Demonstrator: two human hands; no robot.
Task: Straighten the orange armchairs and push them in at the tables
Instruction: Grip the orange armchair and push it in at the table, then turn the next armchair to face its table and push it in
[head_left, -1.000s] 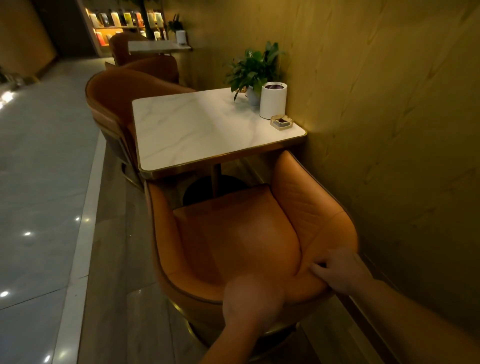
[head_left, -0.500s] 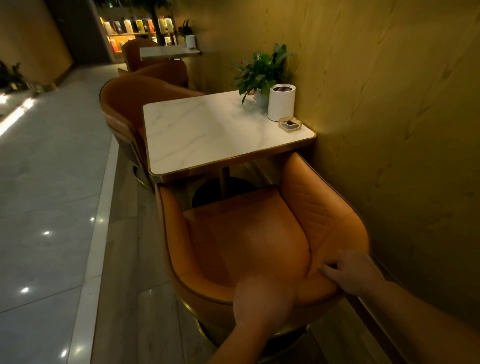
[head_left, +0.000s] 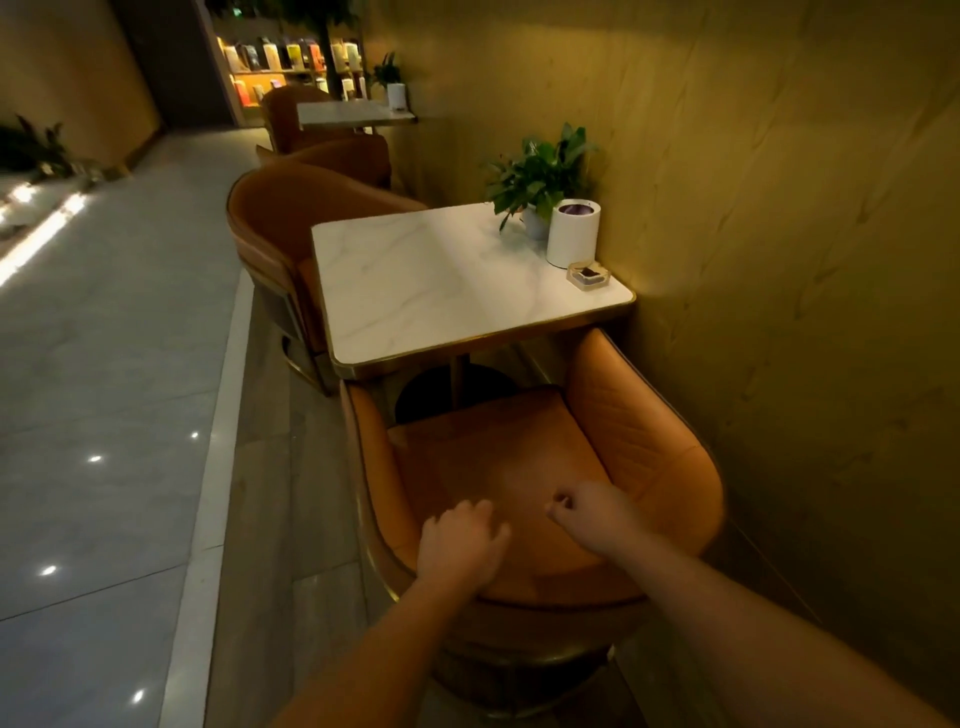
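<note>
Two hands, left hand (head_left: 460, 545) and right hand (head_left: 597, 514), fingers (head_left: 483, 514) curled (gripping nothing), orange armchair (head_left: 493, 447) backrest just below them.

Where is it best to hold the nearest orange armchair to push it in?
On the armchair, grip the top rim of the curved backrest from behind, a hand each side of centre. Its open front faces the table and the wall crowds its right, so pushing there probably goes straight.

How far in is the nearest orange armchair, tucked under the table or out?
Mostly out. The armchair has only its arm tips at the table edge; its whole seat shows in front.
</note>
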